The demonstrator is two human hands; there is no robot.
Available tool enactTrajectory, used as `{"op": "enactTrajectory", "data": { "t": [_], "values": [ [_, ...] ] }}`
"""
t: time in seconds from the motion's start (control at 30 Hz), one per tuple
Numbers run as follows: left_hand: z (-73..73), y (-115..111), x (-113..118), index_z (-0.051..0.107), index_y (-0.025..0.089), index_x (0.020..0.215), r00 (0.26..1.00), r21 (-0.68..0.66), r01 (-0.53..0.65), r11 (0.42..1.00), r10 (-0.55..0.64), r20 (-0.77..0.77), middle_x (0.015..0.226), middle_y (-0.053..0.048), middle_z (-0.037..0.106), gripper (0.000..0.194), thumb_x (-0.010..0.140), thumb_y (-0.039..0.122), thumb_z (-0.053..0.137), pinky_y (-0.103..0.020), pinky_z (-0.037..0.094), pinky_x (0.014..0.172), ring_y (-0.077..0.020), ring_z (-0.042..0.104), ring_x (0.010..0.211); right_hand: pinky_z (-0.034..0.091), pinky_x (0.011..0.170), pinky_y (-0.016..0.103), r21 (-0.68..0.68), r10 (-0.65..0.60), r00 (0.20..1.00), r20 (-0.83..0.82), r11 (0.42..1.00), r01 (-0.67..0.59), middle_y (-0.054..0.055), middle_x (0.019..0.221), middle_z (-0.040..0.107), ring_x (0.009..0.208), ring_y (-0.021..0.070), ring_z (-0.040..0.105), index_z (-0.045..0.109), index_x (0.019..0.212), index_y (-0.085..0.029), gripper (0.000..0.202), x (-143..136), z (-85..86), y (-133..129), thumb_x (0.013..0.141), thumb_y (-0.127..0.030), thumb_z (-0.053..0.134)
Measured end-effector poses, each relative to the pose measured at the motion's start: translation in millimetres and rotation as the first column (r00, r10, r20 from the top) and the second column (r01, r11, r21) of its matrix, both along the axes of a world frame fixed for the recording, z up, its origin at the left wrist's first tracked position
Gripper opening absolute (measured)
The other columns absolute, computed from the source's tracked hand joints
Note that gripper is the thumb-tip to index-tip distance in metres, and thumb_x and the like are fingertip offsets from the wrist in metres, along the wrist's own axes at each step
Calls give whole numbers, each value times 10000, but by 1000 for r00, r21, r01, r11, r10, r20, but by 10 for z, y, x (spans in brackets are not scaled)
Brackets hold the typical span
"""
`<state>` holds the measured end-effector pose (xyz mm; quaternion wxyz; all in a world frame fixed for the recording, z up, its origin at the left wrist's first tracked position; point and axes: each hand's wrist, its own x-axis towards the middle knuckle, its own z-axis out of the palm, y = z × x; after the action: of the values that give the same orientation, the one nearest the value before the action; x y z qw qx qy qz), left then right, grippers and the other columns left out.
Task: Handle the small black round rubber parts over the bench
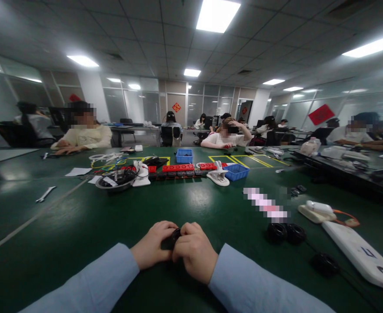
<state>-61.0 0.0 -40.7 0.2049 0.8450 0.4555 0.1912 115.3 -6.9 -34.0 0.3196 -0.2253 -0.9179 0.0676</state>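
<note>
My left hand (pixel 155 244) and my right hand (pixel 194 251) meet low in the middle of the view, just above the green table (pixel 109 217). Between them is a small black rounded thing (pixel 176 235), mostly covered by my fingers, so its kind does not show. The fingers of both hands are closed around it. Off to the right lie black coiled cables (pixel 296 234), apart from my hands.
Beyond my hands stand a grey bowl of black cables (pixel 113 187), white clip stands (pixel 218 176), red power strips (pixel 178 168) and a blue bin (pixel 238 172). At left lies a wrench (pixel 46 194); at right, a long white device (pixel 362 252). Several people sit around.
</note>
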Motion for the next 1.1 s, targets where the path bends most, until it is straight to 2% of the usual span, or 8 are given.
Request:
{"op": "enactTrajectory", "data": {
  "t": [0.13,0.2,0.27,0.33,0.4,0.57,0.83,1.1],
  "values": [
    [-22,6,-13,619,221,984,1000,-11,2,1000,-2,2,1110,-51,547,363,647,320,710,-404,351,967,-260,469,1068,306,649,298,29,-1,987,-164,1000,6,-4,583,582,692,146,446,564,584,-181,239,36,54,-28,718,-38,426],
    [-45,15,-25,612,221,1004,1000,-9,3,1000,-3,-1,1123,-53,542,380,655,336,709,-409,343,974,-260,459,1080,320,667,308,-3,-80,972,-220,997,81,18,680,586,724,158,451,573,688,-174,201,43,108,-56,720,-63,408],
    [-66,26,-36,595,227,1047,1000,-3,8,1000,-8,-4,1152,-58,531,416,670,367,697,-419,332,987,-266,444,1103,337,718,330,-78,-211,956,-205,977,199,48,841,588,811,184,458,570,864,-160,183,36,149,-78,727,-129,453],
    [-74,31,-41,580,230,1083,1000,-3,18,1000,-18,-9,1172,-64,524,433,692,390,672,-424,328,993,-271,439,1114,338,772,358,-134,-313,941,-129,946,296,71,967,570,893,213,451,535,1009,-155,298,19,159,-80,728,-254,556],
    [-63,25,-36,577,227,1089,1000,-7,25,1000,-25,-16,1175,-69,524,422,707,387,654,-422,332,994,-271,446,1110,335,786,373,-149,-354,935,-22,926,347,68,972,569,911,229,448,539,1024,-174,403,3,139,-63,701,-394,637],
    [13,-17,9,592,208,1062,1000,-25,-1,1000,0,-30,1155,-70,538,389,690,298,661,-409,341,993,-266,458,1100,345,779,360,-136,-341,935,100,926,352,52,906,578,886,215,457,579,957,-193,333,-8,83,-18,715,-410,651],
    [-8,-13,-3,593,207,1058,1000,-16,1,1000,-1,-15,1161,-71,539,387,681,275,651,-414,344,988,-270,459,1101,368,799,353,-173,-288,954,80,939,298,51,932,579,904,212,453,580,1001,-177,331,0,105,-25,715,-328,647],
    [-33,-5,0,619,165,933,1000,-3,-4,1000,4,8,1129,-76,555,286,649,183,639,-390,344,989,-264,467,1088,371,819,349,-159,-209,978,10,965,208,55,961,581,914,205,444,567,1047,-162,357,-8,60,-22,693,-207,592]
  ]
}}
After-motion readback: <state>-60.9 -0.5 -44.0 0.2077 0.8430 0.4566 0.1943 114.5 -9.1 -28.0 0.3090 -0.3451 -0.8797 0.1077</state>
